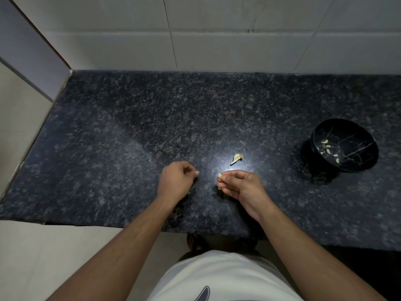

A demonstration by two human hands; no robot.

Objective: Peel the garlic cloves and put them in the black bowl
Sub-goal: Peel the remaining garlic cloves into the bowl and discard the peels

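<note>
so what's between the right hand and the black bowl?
Nothing: in the head view only bare dark granite counter lies between the right hand and the black bowl. The loose garlic piece lies off that line, above the hand.

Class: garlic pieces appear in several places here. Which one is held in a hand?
The garlic clove pinched by the right hand; the other pieces lie on the counter or in the black bowl.

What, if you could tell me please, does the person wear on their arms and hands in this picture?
Nothing that shows: both forearms are bare to the lower edge of the frame, with no sleeves, gloves, watch or bracelet in view. The left hand and the right hand are bare too, and no ring can be made out. The fingernails look rather long. Below, a white garment covers the torso.
</note>
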